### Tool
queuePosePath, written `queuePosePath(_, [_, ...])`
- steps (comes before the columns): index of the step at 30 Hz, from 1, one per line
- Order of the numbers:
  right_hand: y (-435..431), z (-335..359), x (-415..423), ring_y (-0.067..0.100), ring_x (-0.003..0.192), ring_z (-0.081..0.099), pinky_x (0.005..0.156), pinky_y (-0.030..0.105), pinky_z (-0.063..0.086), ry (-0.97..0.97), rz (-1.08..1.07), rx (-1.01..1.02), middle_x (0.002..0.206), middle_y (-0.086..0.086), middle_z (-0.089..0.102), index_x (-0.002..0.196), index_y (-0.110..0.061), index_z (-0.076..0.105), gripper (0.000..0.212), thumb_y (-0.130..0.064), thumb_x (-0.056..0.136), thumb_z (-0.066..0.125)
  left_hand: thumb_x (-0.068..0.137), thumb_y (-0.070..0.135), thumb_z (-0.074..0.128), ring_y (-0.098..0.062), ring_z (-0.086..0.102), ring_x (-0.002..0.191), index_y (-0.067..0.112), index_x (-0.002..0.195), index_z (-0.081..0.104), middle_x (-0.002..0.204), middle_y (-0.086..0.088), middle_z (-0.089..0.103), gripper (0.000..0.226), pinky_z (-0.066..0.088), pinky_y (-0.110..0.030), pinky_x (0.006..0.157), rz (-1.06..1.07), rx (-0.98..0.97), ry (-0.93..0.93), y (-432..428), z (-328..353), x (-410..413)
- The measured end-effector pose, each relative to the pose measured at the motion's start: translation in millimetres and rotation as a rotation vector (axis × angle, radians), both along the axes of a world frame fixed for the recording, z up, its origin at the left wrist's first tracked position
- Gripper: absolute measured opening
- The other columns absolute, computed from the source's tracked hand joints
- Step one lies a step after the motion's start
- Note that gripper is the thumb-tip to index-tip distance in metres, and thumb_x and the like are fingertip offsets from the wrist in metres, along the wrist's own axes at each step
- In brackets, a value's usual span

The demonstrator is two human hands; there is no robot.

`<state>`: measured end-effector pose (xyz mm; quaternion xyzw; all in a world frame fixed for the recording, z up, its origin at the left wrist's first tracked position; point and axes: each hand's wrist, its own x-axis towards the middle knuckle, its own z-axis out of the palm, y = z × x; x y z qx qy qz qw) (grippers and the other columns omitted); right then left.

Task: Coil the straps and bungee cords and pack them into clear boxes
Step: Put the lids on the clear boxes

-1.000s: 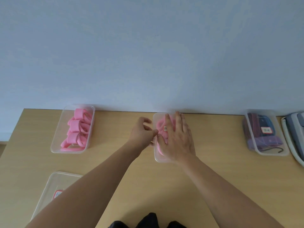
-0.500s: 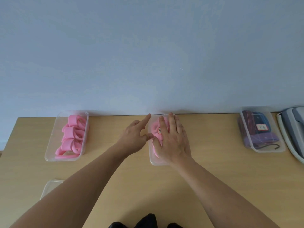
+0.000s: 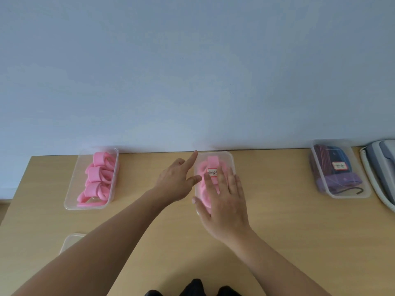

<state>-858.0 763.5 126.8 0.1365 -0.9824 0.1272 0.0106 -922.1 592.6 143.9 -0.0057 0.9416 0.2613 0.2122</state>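
Lower left, a loose clear lid (image 3: 71, 242) lies on the desk. At centre, we rest our right hand (image 3: 224, 201) flat, fingers spread, on the lidded box (image 3: 229, 155) of coiled pink straps (image 3: 203, 167). Our left hand (image 3: 175, 182) touches its left edge, forefinger extended.

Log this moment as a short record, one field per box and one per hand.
left box: no lid visible, holds coiled pink straps
middle box: lidded, labelled, pink straps inside
right box: labelled, dark and purple straps, black hook at near end
left hand: index finger extended to middle box's far left corner, holds nothing
right hand: flat on middle box's lid
spare lid: on table, near left, partly behind left forearm
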Motion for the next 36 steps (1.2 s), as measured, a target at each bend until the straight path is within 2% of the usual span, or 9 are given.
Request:
queuePosePath(2, [-1.6, -3.9, 12.8, 0.037, 0.153, 0.008, 0.121, 0.055, 0.012, -0.067, -0.006, 0.073, 0.164, 0.018, 0.018, 0.155, -0.016, 0.031, 0.086, -0.075, 0.093, 0.03, 0.102, 0.053, 0.05, -0.023, 0.058, 0.111, 0.05, 0.16, 0.006, 0.138, 0.005, 0.05, 0.073, 0.046, -0.037, 0.095, -0.01, -0.021, 0.006, 0.0, -1.0, -0.1])
queuePosePath(5, [-3.8, -7.9, 12.7, 0.04, 0.152, 0.007, 0.121, 0.056, 0.011, -0.108, 0.001, 0.161, 0.165, 0.019, 0.013, 0.157, -0.015, 0.026, 0.094, -0.08, 0.089, 0.027, 0.102, 0.055, 0.048, -0.022, 0.057, 0.111, 0.052, 0.16, 0.004, 0.134, 0.006, 0.052, 0.073, 0.045, -0.036, 0.091, -0.016, -0.03, 0.003, -0.7, -3.3, -0.4])
queuePosePath(8, [-4.4, -7.3, 12.0, 0.038, 0.153, 0.0, 0.121, 0.055, 0.005, -0.131, -0.001, 0.156, 0.166, 0.018, 0.005, 0.158, -0.017, 0.019, 0.092, -0.08, 0.091, 0.017, 0.102, 0.055, 0.049, -0.022, 0.056, 0.113, 0.053, 0.159, 0.003, 0.133, 0.006, 0.052, 0.073, 0.046, -0.037, 0.093, -0.009, -0.032, -0.009, -0.9, -4.7, -1.2])
queuePosePath(11, [-3.3, -8.1, 12.0, 0.037, 0.153, -0.007, 0.121, 0.056, 0.004, -0.133, -0.002, 0.121, 0.166, 0.018, -0.002, 0.159, -0.018, 0.015, 0.082, -0.072, 0.097, 0.016, 0.101, 0.056, 0.049, -0.022, 0.056, 0.112, 0.056, 0.158, 0.002, 0.13, 0.006, 0.054, 0.074, 0.047, -0.038, 0.093, -0.003, -0.024, -0.013, -1.6, -6.0, -1.8])
queuePosePath(18, [-5.6, -9.3, 0.1, 0.041, 0.152, 0.003, 0.122, 0.057, 0.01, -0.121, -0.01, 0.127, 0.165, 0.02, 0.01, 0.158, -0.017, 0.022, 0.081, -0.07, 0.096, 0.027, 0.102, 0.056, 0.046, -0.022, 0.056, 0.11, 0.055, 0.158, 0.003, 0.126, 0.005, 0.055, 0.07, 0.045, -0.036, 0.089, 0.014, -0.042, -0.023, 0.2, -3.2, -8.9])
queuePosePath(22, [-5.4, -7.2, -17.3, 0.041, 0.152, 0.002, 0.122, 0.056, 0.007, -0.144, 0.002, 0.156, 0.165, 0.02, 0.008, 0.158, -0.017, 0.019, 0.082, -0.07, 0.096, 0.024, 0.105, 0.05, 0.046, -0.025, 0.06, 0.108, 0.041, 0.161, 0.022, 0.123, 0.001, 0.059, 0.062, 0.046, -0.035, 0.086, 0.105, -0.054, 0.085, 9.6, 1.9, -8.3])
queuePosePath(27, [-6.8, -6.3, -19.4, 0.042, 0.151, 0.006, 0.122, 0.056, 0.008, -0.137, -0.001, 0.15, 0.165, 0.019, 0.012, 0.158, -0.017, 0.021, 0.081, -0.07, 0.096, 0.022, 0.104, 0.049, 0.048, -0.026, 0.064, 0.107, 0.035, 0.15, 0.044, 0.121, 0.004, 0.064, 0.048, 0.05, -0.037, 0.085, 0.151, -0.032, 0.141, 5.3, 6.6, 13.7])
queuePosePath(33, [-8.2, 7.6, -20.6, 0.036, 0.152, -0.014, 0.123, 0.05, -0.007, -0.236, 0.014, 0.182, 0.166, 0.013, -0.013, 0.159, -0.023, -0.006, 0.082, -0.07, 0.096, 0.013, 0.102, 0.045, 0.054, -0.021, 0.066, 0.095, 0.031, 0.138, 0.06, 0.118, 0.006, 0.067, 0.039, 0.053, -0.038, 0.087, 0.197, 0.027, 0.23, -27.3, 24.1, 43.2])
queuePosePath(36, [-18.9, 23.7, -22.6, 0.036, 0.152, -0.008, 0.123, 0.049, -0.005, -0.264, -0.03, 0.238, 0.166, 0.016, -0.009, 0.159, -0.02, -0.001, 0.08, -0.064, 0.098, 0.024, 0.101, 0.042, 0.059, -0.017, 0.066, 0.095, 0.029, 0.134, 0.064, 0.118, 0.007, 0.067, 0.035, 0.053, -0.037, 0.088, 0.17, 0.058, 0.266, -57.9, 33.0, 62.3])
